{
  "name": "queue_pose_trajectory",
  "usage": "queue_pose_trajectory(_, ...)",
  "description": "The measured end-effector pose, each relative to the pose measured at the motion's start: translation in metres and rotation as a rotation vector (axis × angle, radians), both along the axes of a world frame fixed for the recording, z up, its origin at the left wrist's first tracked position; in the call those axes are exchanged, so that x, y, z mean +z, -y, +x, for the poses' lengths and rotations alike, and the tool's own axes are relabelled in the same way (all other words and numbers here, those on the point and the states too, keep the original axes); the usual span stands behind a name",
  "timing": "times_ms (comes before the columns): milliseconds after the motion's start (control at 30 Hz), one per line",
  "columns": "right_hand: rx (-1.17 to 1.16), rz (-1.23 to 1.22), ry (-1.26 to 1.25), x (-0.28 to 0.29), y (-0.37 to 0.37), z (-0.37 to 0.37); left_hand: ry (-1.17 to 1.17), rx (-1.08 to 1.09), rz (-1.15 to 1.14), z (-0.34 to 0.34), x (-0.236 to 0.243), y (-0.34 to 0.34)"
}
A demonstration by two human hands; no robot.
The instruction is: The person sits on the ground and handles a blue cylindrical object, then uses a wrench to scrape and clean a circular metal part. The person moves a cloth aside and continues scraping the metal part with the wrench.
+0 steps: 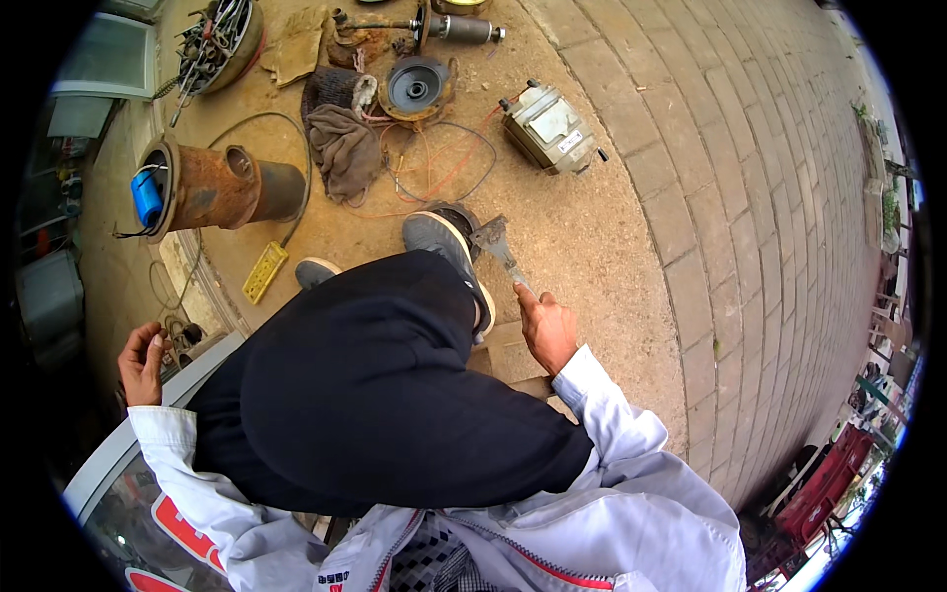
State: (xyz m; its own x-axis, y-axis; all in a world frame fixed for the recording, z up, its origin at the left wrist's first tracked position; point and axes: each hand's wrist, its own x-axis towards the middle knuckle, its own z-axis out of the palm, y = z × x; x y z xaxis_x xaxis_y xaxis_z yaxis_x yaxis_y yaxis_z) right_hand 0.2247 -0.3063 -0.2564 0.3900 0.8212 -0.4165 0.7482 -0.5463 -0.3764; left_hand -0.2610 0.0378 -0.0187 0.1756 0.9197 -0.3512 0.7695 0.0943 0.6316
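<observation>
Ahead of your right hand [548,324], a flat scraper [504,256] points away from you, its handle gripped in your curled fingers with the forefinger laid along it. The blade is near your grey shoe [435,238]; whether the two touch cannot be told from this angle. Out to the other side, your left hand [143,361] has its fingers bent and the thumb close to the fingertips; you cannot tell whether it pinches anything small.

Forward of that left hand, a rusty cylinder [222,187] lies on its side on the concrete ground [602,266], with a blue canister [146,200] at its left end. Between your two hands, but farther out, are a yellow slotted block [265,272] and, beyond it, a crumpled brown cloth [345,153]. Past your right hand, well apart from the scraper, sits a pale metal box [548,128]. Farthest ahead of your left hand is a basin [240,67] heaped with metal pieces [210,41].
</observation>
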Motion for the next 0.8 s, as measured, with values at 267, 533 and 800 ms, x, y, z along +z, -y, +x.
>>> queue_pose_trajectory(267, 0.008, 0.05, 0.015, 0.003, -0.038, -0.001, 0.034, 0.001, 0.061, 0.009, 0.004, 0.001)
queue_pose_trajectory(533, -0.013, 0.0, -0.032, 0.013, -0.034, 0.009, 0.023, -0.047, 0.118, 0.023, 0.01, -0.01)
queue_pose_trajectory(800, -0.006, -0.01, -0.052, 0.018, -0.031, 0.008, 0.037, -0.105, 0.082, 0.027, 0.008, -0.01)
